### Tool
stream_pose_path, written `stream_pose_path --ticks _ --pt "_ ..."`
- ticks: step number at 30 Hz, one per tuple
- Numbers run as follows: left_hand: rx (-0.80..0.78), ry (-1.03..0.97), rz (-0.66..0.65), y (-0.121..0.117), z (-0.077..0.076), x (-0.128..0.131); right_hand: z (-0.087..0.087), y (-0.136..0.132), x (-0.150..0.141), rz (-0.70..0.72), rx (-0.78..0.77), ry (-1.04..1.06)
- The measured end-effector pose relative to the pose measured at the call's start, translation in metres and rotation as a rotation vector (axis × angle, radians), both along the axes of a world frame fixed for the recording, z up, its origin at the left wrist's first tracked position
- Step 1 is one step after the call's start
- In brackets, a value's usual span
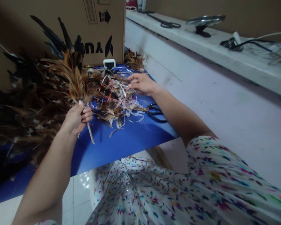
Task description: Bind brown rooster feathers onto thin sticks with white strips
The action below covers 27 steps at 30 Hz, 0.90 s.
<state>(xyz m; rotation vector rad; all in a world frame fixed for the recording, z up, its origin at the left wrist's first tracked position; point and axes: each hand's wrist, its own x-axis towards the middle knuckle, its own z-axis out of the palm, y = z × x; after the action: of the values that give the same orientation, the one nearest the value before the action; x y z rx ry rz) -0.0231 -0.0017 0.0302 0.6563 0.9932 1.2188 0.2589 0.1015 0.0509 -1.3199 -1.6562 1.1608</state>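
Note:
My left hand (pixel 76 117) is closed around the base of a bundle of brown and black feathers (pixel 73 75). A thin pale stem (pixel 91 133) sticks out below the fist. My right hand (pixel 141 83) reaches over a tangle of clear and red plastic strips (pixel 121 93), fingers loosely bent and apart. Whether its fingertips touch a strip is hard to see. Beside the strips lie scissors with black handles (pixel 155 112), their blades partly under the tangle. Loose brown feathers (pixel 111 112) are scattered around the strips.
A large heap of dark feathers (pixel 25 106) covers the left of the blue tabletop (pixel 121 143). Behind stands a cardboard box (pixel 105 28), with a small white-framed device (pixel 109 64) before it. Along the right wall, a ledge (pixel 210 47) carries another pair of scissors (pixel 167 24) and cables (pixel 250 42).

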Motion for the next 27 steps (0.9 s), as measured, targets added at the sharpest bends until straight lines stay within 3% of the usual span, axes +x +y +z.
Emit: stream_pose_path --ticks 4,10,14,18,23,27 --pt "-0.011 -0.009 0.009 0.0 -0.002 0.002 -0.008 -0.001 0.007 0.048 -0.047 0.035" --pt "-0.03 -0.046 0.006 0.0 -0.005 0.001 -0.021 0.002 0.024 0.056 0.031 -0.057" --pt "-0.036 -0.024 0.011 -0.001 -0.002 0.004 -0.021 -0.003 0.032 0.056 0.267 -0.364" --pt "-0.039 0.014 0.021 0.0 0.001 0.005 -0.019 -0.03 0.03 0.109 0.509 -0.671" --pt "-0.01 0.017 0.023 0.002 0.002 0.001 -0.022 -0.073 0.009 0.329 0.449 -0.943" --pt "-0.007 -0.007 0.049 0.003 0.006 -0.002 -0.029 -0.082 -0.004 0.321 0.405 -1.074"
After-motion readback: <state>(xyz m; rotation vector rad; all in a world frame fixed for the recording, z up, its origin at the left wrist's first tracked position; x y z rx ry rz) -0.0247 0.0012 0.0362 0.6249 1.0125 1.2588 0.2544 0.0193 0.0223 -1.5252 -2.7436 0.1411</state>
